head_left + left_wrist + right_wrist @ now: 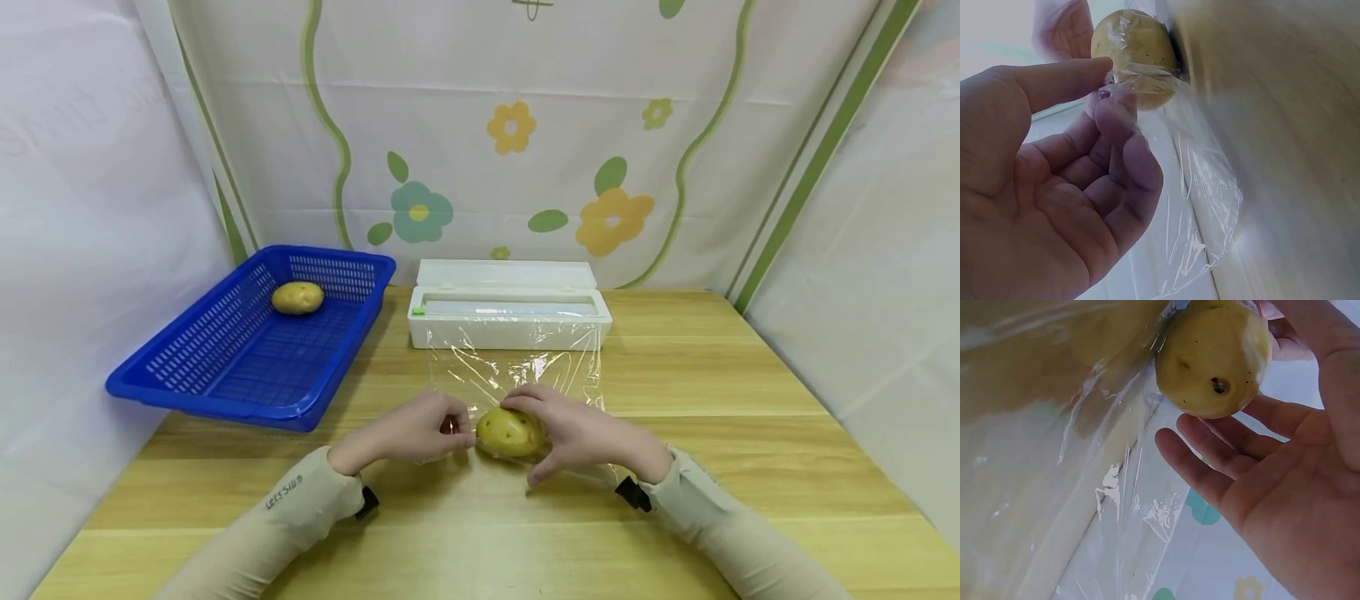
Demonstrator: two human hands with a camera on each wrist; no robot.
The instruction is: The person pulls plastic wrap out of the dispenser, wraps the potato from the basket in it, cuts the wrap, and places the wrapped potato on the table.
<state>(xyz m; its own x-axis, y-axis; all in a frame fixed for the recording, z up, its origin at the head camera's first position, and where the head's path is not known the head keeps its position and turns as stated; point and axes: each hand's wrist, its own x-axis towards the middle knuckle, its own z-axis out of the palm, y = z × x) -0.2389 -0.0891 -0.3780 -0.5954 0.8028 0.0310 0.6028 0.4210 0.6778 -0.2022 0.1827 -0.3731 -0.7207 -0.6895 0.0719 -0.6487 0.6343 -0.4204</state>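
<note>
A yellow potato (510, 432) rests at the near end of a sheet of clear cling film (555, 367) drawn out from a white dispenser box (506, 273). My left hand (427, 425), just left of the potato, pinches a gathered edge of the film between thumb and forefinger; in the left wrist view a film fold (1144, 78) lies across the potato. My right hand (573, 429) is at the potato's right side, fingertips (1175, 447) along its far side and thumb spread away from it.
A blue plastic basket (330, 379) stands at the left with another potato (297, 297) inside. The dispenser's lid is raised, with the film roll (510, 308) showing. White flowered cloth (465, 133) hangs behind the wooden table (697, 383) and along both sides.
</note>
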